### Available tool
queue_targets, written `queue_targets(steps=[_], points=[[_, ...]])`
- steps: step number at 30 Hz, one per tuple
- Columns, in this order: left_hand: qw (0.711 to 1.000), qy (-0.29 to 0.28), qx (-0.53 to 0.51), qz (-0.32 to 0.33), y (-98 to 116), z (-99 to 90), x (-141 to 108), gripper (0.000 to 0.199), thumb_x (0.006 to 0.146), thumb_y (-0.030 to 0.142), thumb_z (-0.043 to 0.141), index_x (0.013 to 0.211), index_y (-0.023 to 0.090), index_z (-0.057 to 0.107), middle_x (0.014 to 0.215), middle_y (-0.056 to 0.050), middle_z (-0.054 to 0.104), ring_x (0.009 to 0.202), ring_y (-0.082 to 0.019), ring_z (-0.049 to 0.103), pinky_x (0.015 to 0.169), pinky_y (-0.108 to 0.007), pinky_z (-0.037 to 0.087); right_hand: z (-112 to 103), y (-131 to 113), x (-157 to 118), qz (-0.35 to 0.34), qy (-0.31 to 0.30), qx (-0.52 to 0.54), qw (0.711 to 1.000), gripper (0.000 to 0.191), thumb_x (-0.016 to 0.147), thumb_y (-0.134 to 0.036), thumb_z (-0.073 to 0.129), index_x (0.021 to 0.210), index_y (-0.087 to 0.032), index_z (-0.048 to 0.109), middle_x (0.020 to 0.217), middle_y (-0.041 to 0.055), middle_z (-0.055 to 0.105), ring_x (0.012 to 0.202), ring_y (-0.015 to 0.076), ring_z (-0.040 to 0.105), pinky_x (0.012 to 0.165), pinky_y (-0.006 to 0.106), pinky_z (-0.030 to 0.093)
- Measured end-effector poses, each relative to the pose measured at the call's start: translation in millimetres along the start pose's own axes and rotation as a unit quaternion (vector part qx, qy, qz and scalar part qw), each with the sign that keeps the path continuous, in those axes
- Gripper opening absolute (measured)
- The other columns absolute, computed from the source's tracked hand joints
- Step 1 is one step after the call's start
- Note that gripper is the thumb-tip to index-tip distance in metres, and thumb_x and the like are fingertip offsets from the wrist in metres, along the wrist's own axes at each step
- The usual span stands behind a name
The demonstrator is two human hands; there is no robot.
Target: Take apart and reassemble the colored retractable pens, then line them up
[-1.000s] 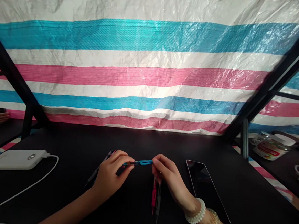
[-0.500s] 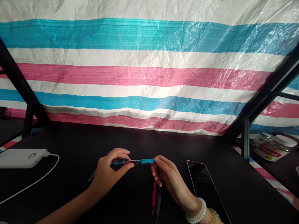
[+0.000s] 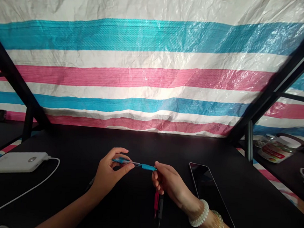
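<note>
Two slim pens (image 3: 160, 207) lie on the smooth table (image 3: 128, 210). Beyond, a slender plastic blue pen (image 3: 147, 167) runs crosswise, the left hand (image 3: 110, 172) gripping its clear barrel, the right hand (image 3: 168, 180) pinching its end, before crinkled striped sheeting (image 3: 144, 76).

The right grip (image 3: 168, 180) hides one end of the blue pen (image 3: 147, 167) and the pink pen (image 3: 156, 200).

A hand could pass beyond the blue-gripped pen (image 3: 147, 167); the smartphone (image 3: 210, 192) (lying flat) obstructs the right side, the white power bank (image 3: 13, 162) the left.
</note>
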State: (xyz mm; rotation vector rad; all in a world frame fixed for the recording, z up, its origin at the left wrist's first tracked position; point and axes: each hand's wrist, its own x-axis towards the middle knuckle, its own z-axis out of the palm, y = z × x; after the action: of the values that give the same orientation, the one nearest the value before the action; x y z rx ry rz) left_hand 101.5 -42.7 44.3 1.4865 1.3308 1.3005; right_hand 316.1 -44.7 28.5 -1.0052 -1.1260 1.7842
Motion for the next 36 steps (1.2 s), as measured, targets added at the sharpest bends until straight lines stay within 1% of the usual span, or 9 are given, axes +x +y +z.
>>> queue_targets(steps=[4, 7, 10, 14, 18, 22, 25, 30, 36], points=[[0.997, 0.011, -0.065, -0.028, -3, -0.2, 2, 0.044, 0.069, 0.03, 0.079, 0.107, 0.021, 0.058, 0.085, -0.002, 0.072, 0.082, -0.02, 0.071, 0.08, -0.033, 0.055, 2, -2, -3, -0.006, -0.015, 0.003, 1.0, 0.036, 0.082, -0.046, 0.068, 0.071, -0.014, 0.054, 0.062, -0.0009, 0.053, 0.052, 0.0078, 0.045, 0.046, 0.019, 0.035], [0.992, 0.011, -0.115, -0.055, -5, -1.3, 4, 0.049, 0.069, 0.031, 0.08, 0.111, 0.021, 0.056, 0.084, -0.002, 0.072, 0.082, -0.02, 0.07, 0.08, -0.033, 0.055, 4, -5, -5, -0.001, -0.029, 0.005, 1.0, 0.029, 0.08, -0.038, 0.071, 0.074, -0.015, 0.053, 0.063, -0.0021, 0.053, 0.052, 0.007, 0.046, 0.047, 0.018, 0.035], [0.987, 0.009, -0.145, -0.063, -6, -2.2, 4, 0.049, 0.071, 0.032, 0.079, 0.111, 0.021, 0.055, 0.082, -0.001, 0.071, 0.082, -0.018, 0.069, 0.079, -0.031, 0.053, 5, -6, -6, 0.007, -0.039, -0.026, 0.999, 0.026, 0.078, -0.033, 0.072, 0.077, -0.015, 0.054, 0.063, -0.0032, 0.053, 0.052, 0.0066, 0.046, 0.046, 0.017, 0.035], [0.984, 0.009, -0.165, -0.058, -4, -2.0, 4, 0.045, 0.072, 0.033, 0.079, 0.109, 0.021, 0.056, 0.081, 0.0, 0.071, 0.081, -0.018, 0.068, 0.076, -0.028, 0.052, 5, -4, -5, 0.013, -0.056, -0.083, 0.995, 0.025, 0.075, -0.031, 0.074, 0.078, -0.015, 0.055, 0.061, -0.0045, 0.053, 0.051, 0.0067, 0.047, 0.045, 0.017, 0.037], [0.983, 0.008, -0.175, -0.057, -1, -1.3, 5, 0.038, 0.073, 0.031, 0.078, 0.105, 0.02, 0.059, 0.077, 0.0, 0.07, 0.076, -0.016, 0.065, 0.075, -0.028, 0.05, 4, 0, -4, 0.019, -0.069, -0.117, 0.991, 0.024, 0.075, -0.03, 0.073, 0.08, -0.017, 0.054, 0.06, -0.006, 0.054, 0.045, 0.0051, 0.045, 0.041, 0.016, 0.035], [0.977, 0.021, -0.201, -0.068, 0, -1.9, 6, 0.044, 0.071, 0.03, 0.08, 0.108, 0.018, 0.06, 0.083, -0.003, 0.072, 0.076, -0.015, 0.063, 0.076, -0.028, 0.048, 4, 2, -4, 0.03, -0.066, -0.113, 0.991, 0.022, 0.075, -0.03, 0.073, 0.08, -0.017, 0.056, 0.059, -0.0056, 0.054, 0.046, 0.006, 0.046, 0.041, 0.016, 0.038], [0.964, 0.027, -0.254, -0.078, -2, -2.7, 8, 0.044, 0.071, 0.029, 0.081, 0.109, 0.018, 0.061, 0.089, -0.004, 0.072, 0.078, -0.013, 0.062, 0.078, -0.026, 0.049, 5, 1, -4, 0.039, -0.067, -0.097, 0.992, 0.023, 0.075, -0.032, 0.073, 0.079, -0.016, 0.056, 0.061, -0.0038, 0.056, 0.05, 0.0075, 0.049, 0.042, 0.016, 0.04], [0.93, 0.036, -0.351, -0.099, -8, -3.5, 12, 0.035, 0.076, 0.023, 0.078, 0.108, 0.018, 0.064, 0.092, -0.003, 0.07, 0.077, -0.01, 0.061, 0.082, -0.025, 0.052, 6, -1, -5, 0.048, -0.069, -0.07, 0.994, 0.022, 0.077, -0.033, 0.07, 0.079, -0.016, 0.057, 0.063, -0.0022, 0.056, 0.052, 0.0084, 0.052, 0.041, 0.016, 0.041], [0.899, 0.059, -0.407, -0.15, -9, -3.0, 17, 0.025, 0.083, 0.012, 0.068, 0.107, 0.017, 0.067, 0.092, -0.005, 0.068, 0.082, -0.011, 0.065, 0.08, -0.021, 0.055, 7, -5, -7, 0.044, -0.059, -0.051, 0.996, 0.022, 0.076, -0.034, 0.071, 0.077, -0.015, 0.058, 0.063, -0.002, 0.055, 0.053, 0.0089, 0.051, 0.041, 0.016, 0.039]])
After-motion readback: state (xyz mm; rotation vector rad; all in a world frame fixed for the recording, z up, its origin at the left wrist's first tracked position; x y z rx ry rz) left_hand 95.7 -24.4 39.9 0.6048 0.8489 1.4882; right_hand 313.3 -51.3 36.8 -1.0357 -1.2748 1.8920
